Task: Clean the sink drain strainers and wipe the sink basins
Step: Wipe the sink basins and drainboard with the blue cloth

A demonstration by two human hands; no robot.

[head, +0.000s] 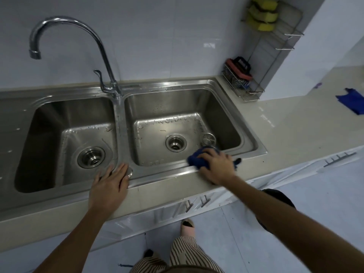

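A steel double sink fills the counter. The left basin [45,134] has a drain [91,157]; the right basin [222,119] has a drain [175,143]. A loose strainer basket [208,139] lies in the right basin's near right corner. My right hand [216,166] presses a blue cloth [197,157] onto the front rim of the right basin. My left hand [110,184] lies flat, fingers spread, on the front rim by the divider, partly covering a small round metal piece [130,172]. Water drops cover both basin floors.
A curved tap [102,56] rises behind the divider, its spout over the left basin. A wire rack [244,83] with a brush and yellow sponges [263,14] stands at the back right. A second blue cloth [352,101] lies on the right counter. Cabinet handles [197,202] are below the counter's edge.
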